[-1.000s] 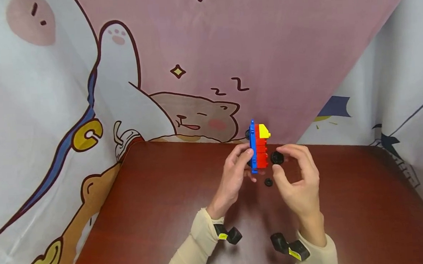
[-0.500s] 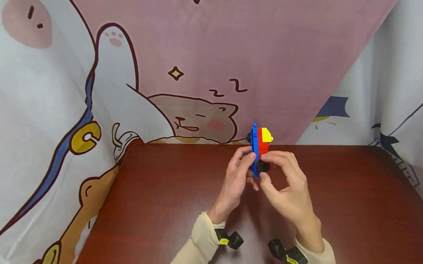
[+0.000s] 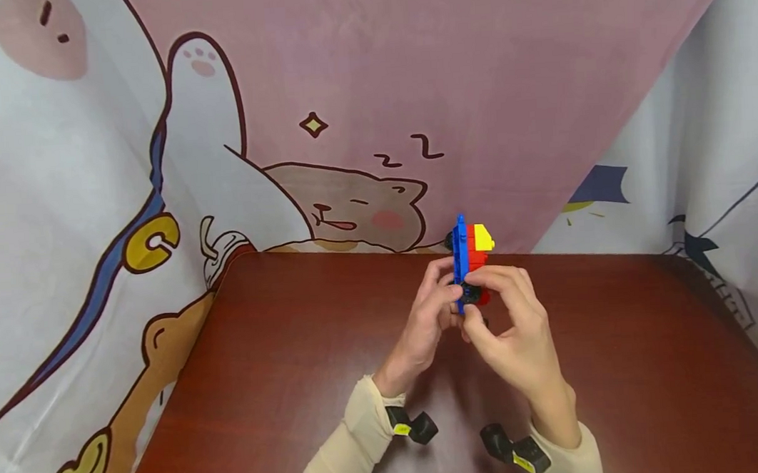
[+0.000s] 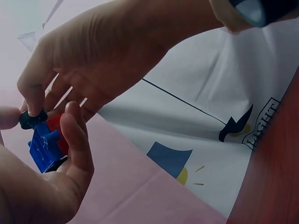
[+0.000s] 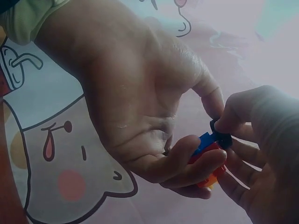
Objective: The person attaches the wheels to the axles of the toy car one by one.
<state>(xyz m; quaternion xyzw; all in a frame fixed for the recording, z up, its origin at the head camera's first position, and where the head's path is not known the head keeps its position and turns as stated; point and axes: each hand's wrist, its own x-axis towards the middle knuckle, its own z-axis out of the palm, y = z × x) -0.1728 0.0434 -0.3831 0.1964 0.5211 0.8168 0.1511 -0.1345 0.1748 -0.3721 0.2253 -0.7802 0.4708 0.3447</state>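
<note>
My left hand [image 3: 425, 323] grips a toy car made of bricks by its blue base [image 3: 461, 253]. Red bricks [image 3: 477, 258] and a yellow brick [image 3: 483, 237] are stacked on the base, which stands on end. A black wheel [image 3: 448, 242] shows on its far left side. Between thumb and forefinger, my right hand [image 3: 515, 333] pinches another black wheel [image 3: 470, 293], pressed against the lower end of the base. In the left wrist view this wheel [image 4: 32, 119] meets the blue base [image 4: 46, 148]. Fingers hide part of the red bricks.
Below the hands lies a reddish-brown tabletop [image 3: 283, 370]. A printed cloth [image 3: 318, 61] with cartoon animals hangs at its back and sides. A small black piece [image 3: 485, 322] shows beside the right thumb, mostly hidden.
The right hand has carried the wheel left from beside the bricks to the lower part of the blue base. The left hand keeps its grip, shifting slightly right with the car.
</note>
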